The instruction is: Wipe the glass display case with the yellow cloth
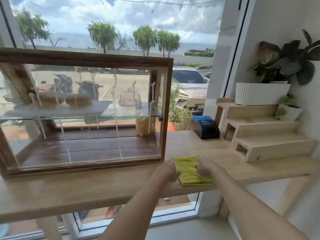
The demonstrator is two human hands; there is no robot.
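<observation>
The glass display case, wood-framed, fills the left half of the frame on a long wooden counter. Both forearms reach up from the bottom edge toward the lower centre, where the folded yellow cloth lies flat on the counter just right of the case's corner. The left hand curls onto the cloth's left edge; the right hand lies on its right side. Motion blur hides whether either actually grips it.

We see bright daylight pouring through the window at twelve o'clock. Straight lines bow toward the edges, and our forearms at six o'clock look softly blurred.
</observation>
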